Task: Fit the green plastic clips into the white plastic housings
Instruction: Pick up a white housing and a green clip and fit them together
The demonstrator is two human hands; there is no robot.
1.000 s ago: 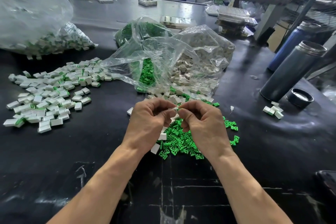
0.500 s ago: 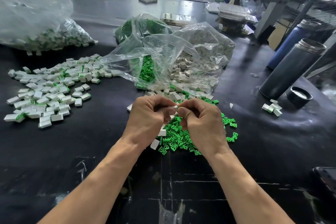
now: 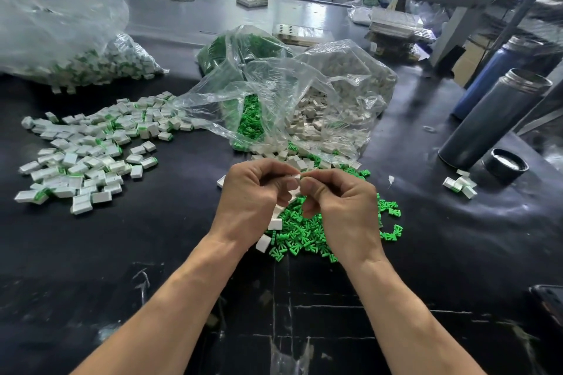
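Hands: left hand [image 3: 253, 201], right hand [image 3: 344, 207] fingers pinch small boxy white housing [image 3: 295, 177] over spiky green clips [image 3: 304, 231].

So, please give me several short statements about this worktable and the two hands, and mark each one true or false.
1. Both hands, left hand and right hand, pinch one white housing between them. True.
2. The loose green clips lie on the table under the hands. True.
3. The pile of finished pieces lies to the person's right. False: it lies to the left.
4. The grey flask has its cap on. False: its mouth is open, and the black cap lies beside it.
5. The clear bag behind the hands holds both green and white parts. True.
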